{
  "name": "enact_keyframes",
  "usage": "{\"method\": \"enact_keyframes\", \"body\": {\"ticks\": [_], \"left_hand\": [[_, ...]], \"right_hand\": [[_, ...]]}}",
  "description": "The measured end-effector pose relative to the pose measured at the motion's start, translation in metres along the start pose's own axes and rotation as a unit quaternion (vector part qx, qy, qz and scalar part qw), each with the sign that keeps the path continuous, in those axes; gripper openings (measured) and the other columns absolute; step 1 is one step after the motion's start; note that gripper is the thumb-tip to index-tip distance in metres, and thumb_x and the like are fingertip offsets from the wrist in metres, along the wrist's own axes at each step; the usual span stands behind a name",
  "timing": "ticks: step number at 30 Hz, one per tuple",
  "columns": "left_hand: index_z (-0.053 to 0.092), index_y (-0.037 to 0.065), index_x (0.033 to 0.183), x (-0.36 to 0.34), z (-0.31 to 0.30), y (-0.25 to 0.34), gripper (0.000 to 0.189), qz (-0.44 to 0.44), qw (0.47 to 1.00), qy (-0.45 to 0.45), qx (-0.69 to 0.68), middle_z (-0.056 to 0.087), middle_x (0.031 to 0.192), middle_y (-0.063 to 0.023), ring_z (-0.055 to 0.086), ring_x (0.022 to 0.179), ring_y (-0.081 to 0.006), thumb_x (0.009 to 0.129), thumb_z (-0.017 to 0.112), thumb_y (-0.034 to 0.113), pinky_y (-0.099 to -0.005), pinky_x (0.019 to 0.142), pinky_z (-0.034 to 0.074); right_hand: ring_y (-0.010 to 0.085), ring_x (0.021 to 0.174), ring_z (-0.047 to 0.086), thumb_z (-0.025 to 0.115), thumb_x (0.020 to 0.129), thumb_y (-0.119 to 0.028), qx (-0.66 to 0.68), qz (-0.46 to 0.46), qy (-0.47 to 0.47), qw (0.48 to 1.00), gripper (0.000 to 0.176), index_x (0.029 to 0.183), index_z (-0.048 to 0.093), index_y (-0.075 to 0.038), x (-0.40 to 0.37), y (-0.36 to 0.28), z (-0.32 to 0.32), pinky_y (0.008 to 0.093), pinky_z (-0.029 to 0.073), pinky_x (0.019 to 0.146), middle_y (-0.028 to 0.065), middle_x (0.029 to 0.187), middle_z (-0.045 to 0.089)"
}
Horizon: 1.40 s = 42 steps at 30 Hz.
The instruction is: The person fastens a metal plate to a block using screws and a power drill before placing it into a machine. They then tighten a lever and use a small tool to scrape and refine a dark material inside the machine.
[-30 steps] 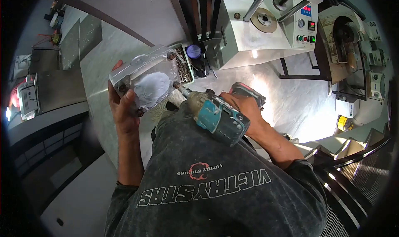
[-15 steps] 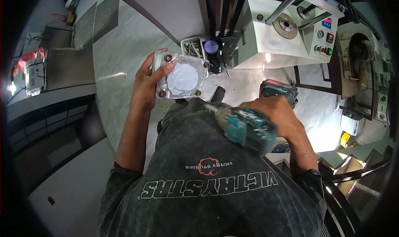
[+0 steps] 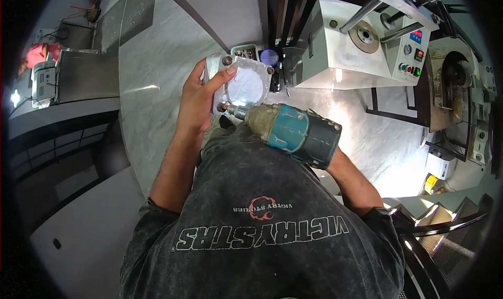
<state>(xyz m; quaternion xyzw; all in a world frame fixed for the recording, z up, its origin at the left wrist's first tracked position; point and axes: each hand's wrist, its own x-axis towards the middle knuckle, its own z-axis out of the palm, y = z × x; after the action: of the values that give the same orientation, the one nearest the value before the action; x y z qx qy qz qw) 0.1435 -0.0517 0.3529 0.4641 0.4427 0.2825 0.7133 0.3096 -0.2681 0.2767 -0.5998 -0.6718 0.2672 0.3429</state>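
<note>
My left hand (image 3: 198,102) grips a clear, block-shaped mould (image 3: 220,94) by its left side, thumb on top. A white round mass (image 3: 245,87) shows in its middle, and bolts (image 3: 227,61) stand at its corners. The teal and black cordless drill (image 3: 288,131) points left, its tip at the mould's lower-left bolt (image 3: 222,107); whether the two touch is hard to tell. My right hand (image 3: 338,160) is on the drill's handle, mostly hidden behind the tool's body.
A white machine (image 3: 325,52) with posts, a round plate (image 3: 365,36) and a button panel stands at the upper right. Beyond the mould are a tray of small metal parts (image 3: 244,51) and a purple-lidded tub (image 3: 269,57). A dark perforated chair (image 3: 445,246) is at the lower right.
The drill has come up and left from in front of the shirt to the mould's lower-left bolt. The mould has shifted slightly right, still in my left hand.
</note>
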Motion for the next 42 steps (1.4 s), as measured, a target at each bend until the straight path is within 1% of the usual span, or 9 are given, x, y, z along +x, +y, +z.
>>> {"method": "enact_keyframes", "body": {"ticks": [11, 23, 25, 27, 29, 33, 36, 39, 42], "left_hand": [[0.057, 0.002, 0.119, -0.003, -0.006, -0.022, 0.045, -0.023, 0.996, 0.001, 0.090, 0.064, 0.103, -0.0076, 0.061, 0.096, -0.0155, 0.080, 0.075, 0.016, -0.0298, 0.084, 0.048], [0.059, 0.001, 0.115, -0.012, -0.066, -0.076, 0.039, -0.119, 0.981, 0.095, 0.122, 0.066, 0.103, -0.0078, 0.063, 0.088, -0.0156, 0.084, 0.072, 0.019, -0.0284, 0.078, 0.049], [0.053, 0.001, 0.123, -0.015, -0.090, -0.090, 0.050, -0.073, 0.985, 0.103, 0.115, 0.065, 0.101, -0.0109, 0.063, 0.088, -0.0171, 0.082, 0.074, 0.023, -0.0298, 0.075, 0.050], [0.046, -0.001, 0.130, -0.027, -0.107, -0.095, 0.066, -0.040, 0.951, 0.206, 0.226, 0.064, 0.098, -0.0137, 0.062, 0.086, -0.0191, 0.079, 0.077, 0.029, -0.0313, 0.070, 0.050], [0.046, -0.002, 0.128, -0.045, -0.119, -0.094, 0.066, -0.056, 0.947, 0.231, 0.216, 0.064, 0.100, -0.0139, 0.061, 0.087, -0.0194, 0.078, 0.078, 0.027, -0.0315, 0.073, 0.049], [0.043, -0.001, 0.130, -0.077, -0.166, -0.104, 0.071, -0.143, 0.909, 0.308, 0.242, 0.063, 0.100, -0.0160, 0.060, 0.087, -0.0220, 0.076, 0.080, 0.028, -0.0328, 0.076, 0.048], [0.044, 0.000, 0.129, -0.099, -0.168, -0.089, 0.070, -0.235, 0.859, 0.356, 0.284, 0.062, 0.100, -0.0166, 0.060, 0.086, -0.0224, 0.076, 0.080, 0.029, -0.0339, 0.074, 0.048], [0.044, 0.002, 0.130, -0.124, -0.207, -0.105, 0.069, -0.160, 0.887, 0.323, 0.287, 0.063, 0.098, -0.0154, 0.060, 0.085, -0.0221, 0.077, 0.080, 0.029, -0.0344, 0.071, 0.048], [0.044, 0.006, 0.131, -0.146, -0.262, -0.122, 0.066, -0.168, 0.875, 0.335, 0.308, 0.063, 0.101, -0.0145, 0.060, 0.086, -0.0220, 0.079, 0.078, 0.028, -0.0333, 0.069, 0.048]], "right_hand": [[0.0350, 0.071, 0.064, 0.070, 0.073, -0.026, 0.065, 0.016, -0.027, 0.997, 0.032, 0.099, 0.060, -0.011, 0.030, -0.027, -0.025, 0.0384, 0.051, 0.065, 0.0131, 0.079, 0.066], [0.0359, 0.086, 0.065, 0.074, 0.069, -0.026, 0.171, 0.054, -0.082, 0.980, 0.045, 0.109, 0.062, -0.010, 0.021, 0.016, 0.003, 0.0395, 0.053, 0.075, 0.0165, 0.092, 0.067], [0.0341, 0.099, 0.063, 0.075, 0.073, -0.027, 0.102, -0.037, 0.080, 0.991, 0.046, 0.113, 0.063, -0.010, 0.005, 0.053, 0.035, 0.0384, 0.050, 0.086, 0.0165, 0.105, 0.066], [0.0309, 0.108, 0.059, 0.074, 0.080, -0.025, 0.225, 0.233, 0.029, 0.946, 0.041, 0.115, 0.062, -0.006, 0.015, 0.058, 0.042, 0.0385, 0.045, 0.095, 0.0159, 0.114, 0.063], [0.0293, 0.106, 0.059, 0.074, 0.079, -0.021, 0.275, 0.291, 0.060, 0.914, 0.042, 0.115, 0.061, -0.004, 0.034, 0.087, 0.069, 0.0370, 0.045, 0.094, 0.0155, 0.113, 0.063], [0.0205, 0.107, 0.057, 0.067, 0.087, -0.025, 0.279, 0.335, 0.111, 0.893, 0.042, 0.121, 0.057, -0.002, 0.088, 0.139, 0.130, 0.0335, 0.043, 0.095, 0.0115, 0.118, 0.062], [0.0217, 0.098, 0.061, 0.064, 0.084, -0.020, 0.253, 0.224, 0.201, 0.919, 0.036, 0.117, 0.059, -0.005, 0.124, 0.196, 0.210, 0.0348, 0.047, 0.089, 0.0127, 0.110, 0.065], [0.0345, 0.111, 0.056, 0.069, 0.081, -0.019, 0.285, 0.207, 0.219, 0.910, 0.060, 0.133, 0.042, -0.007, 0.165, 0.220, 0.244, 0.0386, 0.043, 0.095, 0.0194, 0.120, 0.058], [0.0374, 0.109, 0.057, 0.068, 0.080, -0.017, 0.288, 0.277, 0.239, 0.885, 0.055, 0.130, 0.045, -0.008, 0.190, 0.245, 0.281, 0.0408, 0.044, 0.093, 0.0207, 0.118, 0.059]]}}
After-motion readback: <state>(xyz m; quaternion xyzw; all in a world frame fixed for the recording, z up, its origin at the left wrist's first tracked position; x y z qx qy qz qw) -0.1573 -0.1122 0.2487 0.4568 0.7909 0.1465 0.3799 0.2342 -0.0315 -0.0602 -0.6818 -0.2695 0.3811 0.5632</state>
